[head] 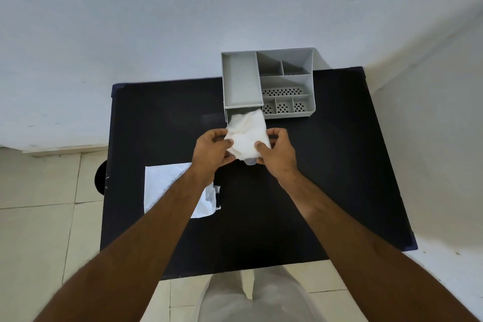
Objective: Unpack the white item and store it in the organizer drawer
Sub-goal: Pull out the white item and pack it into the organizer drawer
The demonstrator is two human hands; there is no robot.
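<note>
A crumpled white cloth-like item (pixel 248 136) is held over the black table (pixel 326 178), just in front of the grey organizer (pixel 287 81). My left hand (pixel 211 150) grips its left side and my right hand (pixel 277 150) grips its right side. The organizer's drawer (pixel 231 115) is pulled out under the left compartment, and the white item's far edge overlaps the drawer's opening. The drawer's front is hidden behind the item. A flat white wrapper (pixel 167 185) lies on the table near left, partly under my left forearm.
The organizer stands at the table's far edge against a pale wall and has several open compartments, some with perforated floors. A tiled floor surrounds the table. A dark round object (pixel 100 176) shows past the table's left edge. My light trousers show below the near edge.
</note>
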